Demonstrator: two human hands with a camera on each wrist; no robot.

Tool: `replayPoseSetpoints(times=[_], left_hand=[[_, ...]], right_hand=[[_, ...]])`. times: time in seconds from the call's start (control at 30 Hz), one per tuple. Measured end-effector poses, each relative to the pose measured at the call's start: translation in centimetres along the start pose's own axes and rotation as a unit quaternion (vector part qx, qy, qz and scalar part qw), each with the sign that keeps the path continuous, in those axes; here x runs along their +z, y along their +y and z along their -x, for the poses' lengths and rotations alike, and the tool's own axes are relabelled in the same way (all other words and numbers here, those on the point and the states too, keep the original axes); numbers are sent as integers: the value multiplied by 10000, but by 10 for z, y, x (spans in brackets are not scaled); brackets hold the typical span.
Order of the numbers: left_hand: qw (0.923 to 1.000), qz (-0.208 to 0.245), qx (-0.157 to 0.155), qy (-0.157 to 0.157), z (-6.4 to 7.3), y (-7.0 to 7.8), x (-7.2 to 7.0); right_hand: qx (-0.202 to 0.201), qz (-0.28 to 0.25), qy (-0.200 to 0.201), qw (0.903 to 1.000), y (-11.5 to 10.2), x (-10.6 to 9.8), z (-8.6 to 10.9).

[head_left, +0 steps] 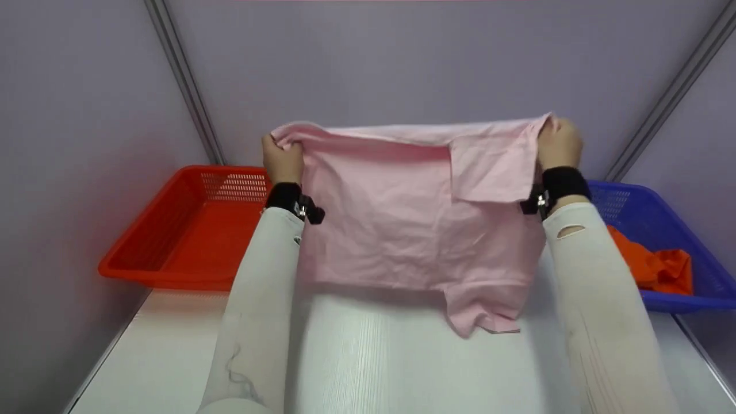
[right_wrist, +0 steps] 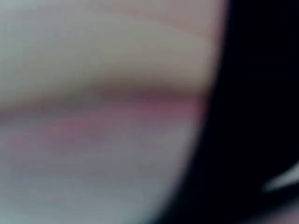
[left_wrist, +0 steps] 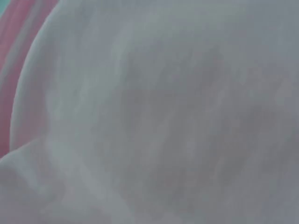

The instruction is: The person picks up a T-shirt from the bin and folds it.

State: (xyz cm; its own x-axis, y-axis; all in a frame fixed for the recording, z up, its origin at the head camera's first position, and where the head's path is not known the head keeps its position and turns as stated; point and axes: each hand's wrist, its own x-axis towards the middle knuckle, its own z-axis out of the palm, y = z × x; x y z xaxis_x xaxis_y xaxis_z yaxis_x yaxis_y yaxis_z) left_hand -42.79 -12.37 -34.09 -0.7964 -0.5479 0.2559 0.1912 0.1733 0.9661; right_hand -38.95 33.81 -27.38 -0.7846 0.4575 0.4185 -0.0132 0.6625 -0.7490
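A pink T-shirt (head_left: 379, 230) is stretched sideways between both hands, raised in front of the back wall. My left hand (head_left: 283, 163) grips its upper left corner, fingers curled into the bunched cloth. At the upper right corner my right hand (head_left: 560, 146) grips the fabric; the shirt partly covers the fingers. One short sleeve (head_left: 489, 172) flops down below the top edge near the right hand, and another (head_left: 480, 313) hangs at the lower right. Pale cloth (left_wrist: 163, 116) fills the left wrist view. The right wrist view is blurred, with a black band (right_wrist: 252, 93) along its right side.
At the left stands a red plastic basket (head_left: 129, 277), partly behind the left arm. A blue basket (head_left: 687, 302) on the right holds orange cloth (head_left: 670, 273). Below the shirt lies a white tabletop (head_left: 356, 356); grey panels (head_left: 402, 63) enclose the back and sides.
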Motion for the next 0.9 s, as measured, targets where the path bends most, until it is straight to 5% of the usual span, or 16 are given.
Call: replayPoseSetpoints(times=[0.1, 0.23, 0.4, 0.47, 0.53, 0.6, 0.67, 0.77, 0.9], left_hand=[[9885, -1229, -596, -643, 12, -50, 5], [9528, -2553, -739, -1468, 37, -98, 10], [8831, -3818, -168, -2723, 60, -113, 12], [8474, -4275, -38, -3147, 67, -113, 10], [8186, -4623, -64, -3408, 73, -116, 8], [8048, -4747, -126, -3560, 77, -118, 5], [7942, -4823, -179, -3693, 79, -120, 3], [7920, -4833, -197, -3725, 81, -121, 1], [7890, -4891, -237, -3710, 82, -124, 2]], right_hand=[[503, 739, -1542, 9840, 49, 37, 18], [561, 1451, -2722, 9496, 97, 72, 54], [-365, 1846, -3275, 9259, 108, 93, 82], [-731, 1920, -3705, 9058, 105, 100, 92], [-905, 2151, -4222, 8759, 102, 106, 104], [-1083, 2428, -4600, 8472, 101, 110, 114], [-1226, 2664, -4712, 8319, 101, 112, 121], [-1485, 2830, -4638, 8263, 99, 113, 122], [-1332, 2940, -4698, 8217, 90, 112, 111]])
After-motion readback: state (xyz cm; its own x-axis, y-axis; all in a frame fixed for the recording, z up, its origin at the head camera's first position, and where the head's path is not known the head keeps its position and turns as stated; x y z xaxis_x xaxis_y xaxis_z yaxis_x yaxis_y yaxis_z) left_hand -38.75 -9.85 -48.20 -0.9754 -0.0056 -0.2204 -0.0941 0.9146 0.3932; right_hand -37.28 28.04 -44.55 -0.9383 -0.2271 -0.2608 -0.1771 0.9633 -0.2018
